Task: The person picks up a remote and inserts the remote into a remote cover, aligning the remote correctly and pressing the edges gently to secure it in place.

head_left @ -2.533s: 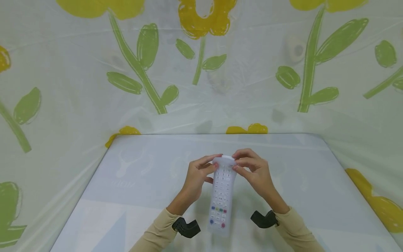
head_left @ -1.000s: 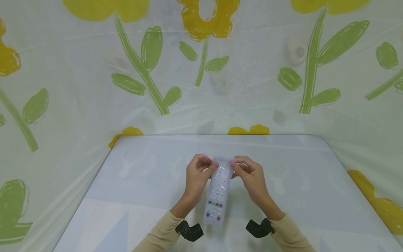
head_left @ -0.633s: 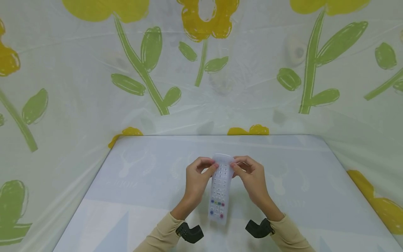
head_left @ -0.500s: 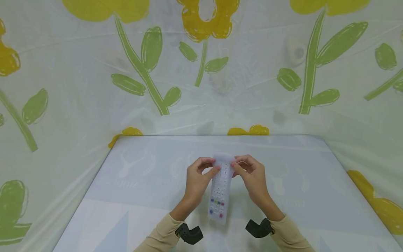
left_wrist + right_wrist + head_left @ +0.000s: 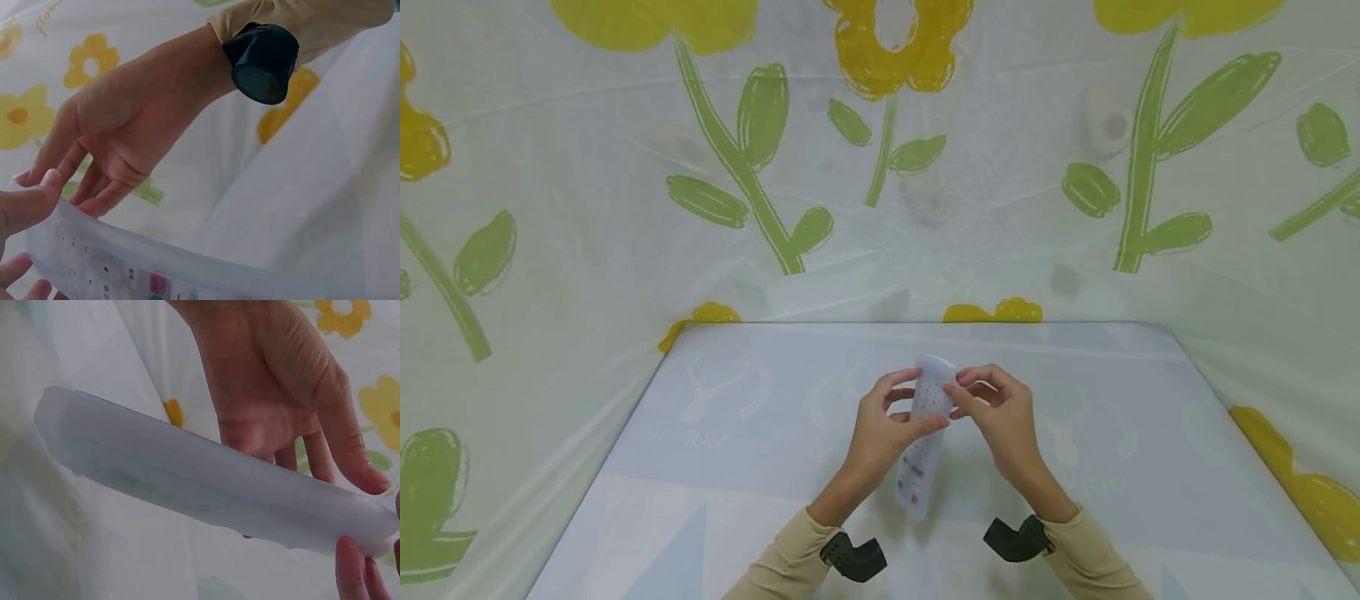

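A white remote control in a translucent soft cover is held tilted over the table, its coloured buttons near the lower end. My left hand grips its upper half, thumb across the button side and fingers at the left edge. With thumb and fingers, my right hand pinches the upper right edge. The left wrist view shows the remote's button side bowed, and the right hand at its top end. In the right wrist view the remote's smooth side faces the camera, with the left hand behind it.
The pale table lies under both hands. A white sheet printed with yellow flowers and green leaves hangs behind and at both sides. Black wrist cameras sit on both forearms.
My left hand has moved from pinching the top left corner to gripping farther down, thumb across the buttons. The remote has turned and risen slightly. The right hand keeps its pinch.
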### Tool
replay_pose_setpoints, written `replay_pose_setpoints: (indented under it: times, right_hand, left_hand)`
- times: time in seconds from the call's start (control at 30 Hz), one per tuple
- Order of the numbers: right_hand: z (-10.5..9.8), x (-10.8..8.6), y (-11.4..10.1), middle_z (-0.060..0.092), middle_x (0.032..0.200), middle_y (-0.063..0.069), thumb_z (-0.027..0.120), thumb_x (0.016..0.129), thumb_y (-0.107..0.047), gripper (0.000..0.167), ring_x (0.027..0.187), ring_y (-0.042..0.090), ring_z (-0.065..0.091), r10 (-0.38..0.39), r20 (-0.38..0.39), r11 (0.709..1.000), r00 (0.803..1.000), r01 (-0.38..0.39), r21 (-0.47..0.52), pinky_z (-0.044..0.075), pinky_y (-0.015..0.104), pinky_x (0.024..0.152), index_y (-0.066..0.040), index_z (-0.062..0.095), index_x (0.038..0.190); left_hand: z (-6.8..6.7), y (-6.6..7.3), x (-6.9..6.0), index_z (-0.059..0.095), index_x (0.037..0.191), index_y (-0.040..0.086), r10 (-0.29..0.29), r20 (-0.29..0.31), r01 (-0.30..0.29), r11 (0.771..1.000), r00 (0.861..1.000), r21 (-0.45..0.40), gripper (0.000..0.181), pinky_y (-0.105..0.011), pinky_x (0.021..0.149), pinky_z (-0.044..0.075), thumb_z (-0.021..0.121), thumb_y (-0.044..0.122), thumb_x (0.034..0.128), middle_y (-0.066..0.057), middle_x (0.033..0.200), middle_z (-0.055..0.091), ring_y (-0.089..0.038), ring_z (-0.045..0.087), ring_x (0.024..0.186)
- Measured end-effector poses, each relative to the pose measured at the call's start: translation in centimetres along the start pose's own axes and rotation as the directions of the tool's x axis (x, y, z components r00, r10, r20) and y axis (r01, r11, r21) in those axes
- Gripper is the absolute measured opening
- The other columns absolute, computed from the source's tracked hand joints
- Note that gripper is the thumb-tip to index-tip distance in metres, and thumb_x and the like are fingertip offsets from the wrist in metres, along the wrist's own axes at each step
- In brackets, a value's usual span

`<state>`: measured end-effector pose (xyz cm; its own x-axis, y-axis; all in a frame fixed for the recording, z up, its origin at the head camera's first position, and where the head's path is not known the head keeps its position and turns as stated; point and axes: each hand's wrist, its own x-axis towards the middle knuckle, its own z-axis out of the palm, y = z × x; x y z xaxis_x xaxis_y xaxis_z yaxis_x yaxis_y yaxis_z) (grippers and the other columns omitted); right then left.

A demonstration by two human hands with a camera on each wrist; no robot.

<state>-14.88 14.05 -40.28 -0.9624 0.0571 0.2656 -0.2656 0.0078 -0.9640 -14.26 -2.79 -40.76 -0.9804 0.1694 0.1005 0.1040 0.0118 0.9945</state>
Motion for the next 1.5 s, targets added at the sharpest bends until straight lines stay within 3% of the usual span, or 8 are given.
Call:
replay_pose_setpoints:
  times: [0.23, 0.4, 0.5, 0.73, 0.97, 1.1, 1.3, 1.5]
  right_hand:
    - [-0.1, 0.0, 0.1, 0.06, 0.096, 0.015, 0.076, 0.079, -0.008, 0.023, 0.077, 0.024, 0.064, 0.008, 0.04, 1.0, 0.999, -0.008, -0.01, 0.058, 0.037, 0.063, 0.003, 0.063, 0.095]
    - [-0.5, -0.1, 0.4, 0.061, 0.098, 0.014, 0.072, 0.082, -0.003, 0.021, 0.083, 0.024, 0.064, -0.027, 0.109, 0.999, 0.994, 0.023, 0.039, 0.058, 0.037, 0.066, 0.005, 0.063, 0.099]
    - [-0.8, 0.0, 0.7, 0.062, 0.1, 0.011, 0.068, 0.084, 0.0, 0.021, 0.09, 0.024, 0.063, -0.052, 0.16, 0.996, 0.986, 0.039, 0.082, 0.057, 0.036, 0.072, 0.006, 0.062, 0.103]
    - [-1.2, 0.1, 1.3, 0.061, 0.108, 0.006, 0.062, 0.089, -0.001, 0.026, 0.101, 0.025, 0.06, -0.107, 0.25, 0.989, 0.962, 0.076, 0.129, 0.055, 0.034, 0.081, 0.007, 0.056, 0.113]
    - [-1.0, 0.1, 1.4, 0.055, 0.12, 0.013, 0.059, 0.091, -0.005, 0.036, 0.104, 0.024, 0.06, -0.001, 0.301, 0.992, 0.954, -0.036, 0.117, 0.056, 0.038, 0.079, 0.001, 0.049, 0.125]
    - [-0.8, 0.0, 1.5, 0.05, 0.128, 0.014, 0.056, 0.093, -0.005, 0.04, 0.102, 0.021, 0.063, 0.035, 0.322, 0.984, 0.946, -0.089, 0.154, 0.057, 0.041, 0.073, 0.001, 0.044, 0.13]
    - [-0.8, -0.2, 1.8, 0.054, 0.126, 0.006, 0.059, 0.091, -0.001, 0.042, 0.091, 0.018, 0.067, 0.0, 0.263, 0.986, 0.965, -0.044, 0.163, 0.058, 0.04, 0.066, 0.0, 0.043, 0.129]
    - [-1.0, -0.1, 1.8, 0.05, 0.131, 0.009, 0.063, 0.09, -0.005, 0.049, 0.084, 0.019, 0.067, 0.0, 0.207, 0.997, 0.978, -0.016, 0.077, 0.057, 0.036, 0.059, -0.006, 0.044, 0.134]
  left_hand:
    - [0.2, -0.9, 0.0, 0.051, 0.13, 0.009, 0.034, -0.012, -0.034, 0.998, 0.999, -0.044, 0.062, -0.037, 0.09, 0.051, 0.081, 0.015, 0.0756, -0.004, 0.129, 0.051, -0.025, 0.05, 0.113]
    - [0.2, -0.9, 0.0, 0.053, 0.127, 0.009, 0.04, -0.019, -0.041, 0.996, 0.999, -0.078, 0.055, -0.035, 0.09, 0.051, 0.078, 0.014, 0.0783, -0.004, 0.126, 0.053, -0.025, 0.052, 0.112]
    - [0.1, -0.9, 0.1, 0.054, 0.126, 0.007, 0.051, -0.005, -0.051, 0.988, 0.999, -0.144, 0.052, -0.034, 0.09, 0.051, 0.077, 0.01, 0.0789, -0.007, 0.125, 0.054, -0.026, 0.052, 0.112]
    - [0.0, -0.8, 0.5, 0.052, 0.126, 0.0, 0.039, 0.087, -0.006, 0.937, 0.995, -0.349, 0.048, -0.033, 0.087, 0.051, 0.071, 0.005, 0.082, -0.012, 0.125, 0.053, -0.025, 0.056, 0.108]
    - [-0.1, -0.4, 0.6, 0.046, 0.131, -0.006, 0.033, 0.123, 0.029, 0.883, 0.992, -0.468, 0.049, -0.034, 0.084, 0.052, 0.062, 0.006, 0.0859, -0.012, 0.124, 0.051, -0.022, 0.057, 0.104]
    - [-0.2, -0.3, 0.7, 0.046, 0.132, -0.004, 0.032, 0.109, 0.019, 0.898, 0.993, -0.44, 0.047, -0.035, 0.084, 0.052, 0.061, 0.003, 0.0875, -0.013, 0.124, 0.052, -0.023, 0.057, 0.105]
    - [-0.4, -0.3, 0.7, 0.053, 0.125, -0.003, 0.062, 0.055, -0.042, 0.95, 0.997, -0.309, 0.041, -0.035, 0.085, 0.051, 0.065, 0.003, 0.0863, -0.013, 0.115, 0.059, -0.022, 0.057, 0.105]
    - [-0.7, -0.3, 0.8, 0.046, 0.128, -0.001, 0.079, -0.026, -0.083, 0.937, 0.997, -0.339, 0.049, -0.035, 0.071, 0.056, 0.066, -0.004, 0.0832, -0.014, 0.111, 0.056, -0.021, 0.061, 0.093]
